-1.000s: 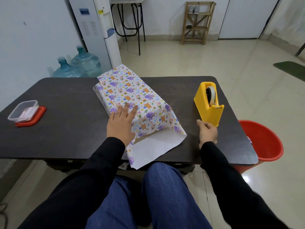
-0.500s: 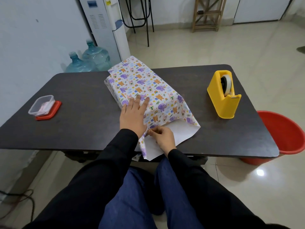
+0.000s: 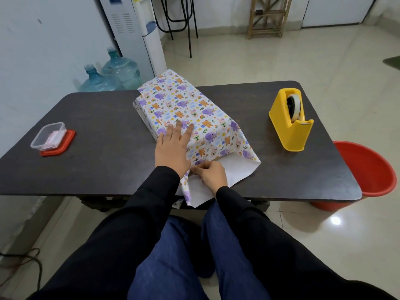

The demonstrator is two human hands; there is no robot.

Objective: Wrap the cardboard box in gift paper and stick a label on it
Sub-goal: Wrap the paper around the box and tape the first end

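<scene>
Head view of the wrapping bench. The gift paper (image 3: pixel 186 109), printed with purple elephants, orange bears and rainbows, covers a long box-shaped form lying at a slant in the middle of the dark table (image 3: pixel 93 152); the cardboard box itself is wholly hidden beneath it. At the near end the paper juts past the form as a loose flap, white underside up, and overhangs the table's front edge.

The left hand (image 3: pixel 173 148) lies flat on the near left top of the parcel, fingers straight and spread, pressing the paper down. The right hand (image 3: pixel 212 175) sits just beside that wrist, fingers curled, with thumb and fingertips pinching the paper's edge where the flap begins; whether it also holds anything else cannot be told.

A yellow tape dispenser (image 3: pixel 290 124) stands upright on the right of the table, well apart from the parcel. At the far left, a clear plastic container (image 3: pixel 48 136) rests on its red lid (image 3: pixel 65 146). A red bucket (image 3: pixel 372 169) stands on the floor beside the table's right end; 2 water bottles (image 3: pixel 112 74) stand by the wall behind.
</scene>
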